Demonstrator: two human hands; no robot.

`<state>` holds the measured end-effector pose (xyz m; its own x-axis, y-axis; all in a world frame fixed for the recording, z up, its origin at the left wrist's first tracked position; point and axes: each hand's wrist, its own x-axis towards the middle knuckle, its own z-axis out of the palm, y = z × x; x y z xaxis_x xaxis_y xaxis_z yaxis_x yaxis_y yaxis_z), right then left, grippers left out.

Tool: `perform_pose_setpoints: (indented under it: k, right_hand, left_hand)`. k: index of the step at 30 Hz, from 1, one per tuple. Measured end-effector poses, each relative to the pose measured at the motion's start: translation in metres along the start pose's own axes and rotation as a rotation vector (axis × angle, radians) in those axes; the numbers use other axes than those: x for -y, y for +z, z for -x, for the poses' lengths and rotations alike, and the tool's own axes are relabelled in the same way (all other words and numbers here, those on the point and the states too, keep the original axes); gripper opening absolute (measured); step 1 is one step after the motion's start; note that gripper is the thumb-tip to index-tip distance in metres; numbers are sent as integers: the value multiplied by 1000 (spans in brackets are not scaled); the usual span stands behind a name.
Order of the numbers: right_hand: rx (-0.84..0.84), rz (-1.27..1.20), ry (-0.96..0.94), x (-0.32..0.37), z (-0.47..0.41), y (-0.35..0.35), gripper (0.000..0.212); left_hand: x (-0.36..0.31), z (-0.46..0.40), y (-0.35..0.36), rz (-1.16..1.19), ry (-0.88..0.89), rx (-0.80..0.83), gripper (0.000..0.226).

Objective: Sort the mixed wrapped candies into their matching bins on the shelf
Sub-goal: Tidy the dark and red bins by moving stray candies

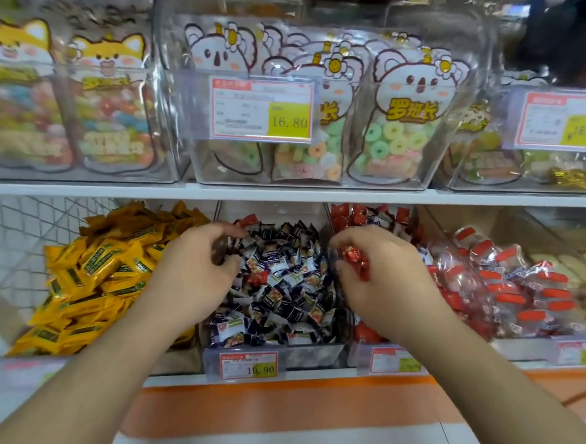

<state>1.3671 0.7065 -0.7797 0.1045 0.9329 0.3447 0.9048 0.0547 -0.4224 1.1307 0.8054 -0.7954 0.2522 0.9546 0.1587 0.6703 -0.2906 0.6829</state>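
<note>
Candies in red wrappers (355,257) are pinched in the curled right hand (380,274) between the dark bin (276,356) and red bin (389,356), and could be spilled into the wrong one if loosened early, while dark pieces (223,252) are gripped by the left hand (198,265).

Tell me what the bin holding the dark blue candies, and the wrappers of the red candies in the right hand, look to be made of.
The bin looks like clear, glossy hard plastic: its front wall is see-through. The red candies in the right hand seem wrapped in shiny plastic or foil film, judging by glints and crinkles; blur leaves that open.
</note>
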Motion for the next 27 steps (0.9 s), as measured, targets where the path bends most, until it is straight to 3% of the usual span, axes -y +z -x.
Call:
perform_pose_setpoints:
  k: [5,8,11,14,17,22,27]
  right_hand:
    - [189,-92,-102,38,-23,44,34]
    - [256,-59,-58,45,-39,77,30]
    - [262,24,-3,38,-56,104,17]
    - [276,88,25,34,-66,119,17]
    - [284,76,58,33,-66,131,19]
    - [225,52,99,29,-65,135,5]
    - [157,-74,128,35,-61,107,11]
  left_hand:
    - [7,0,-9,-101,4,32,39]
    - [12,0,-11,-115,-16,54,40]
    - [17,-1,-12,-111,-17,69,41]
    - [19,-3,-13,-116,-12,73,41]
    - [23,-4,-12,-91,2,69,38]
    - [26,-4,-14,-66,15,68,34]
    - [23,-1,-17,-37,-8,57,34]
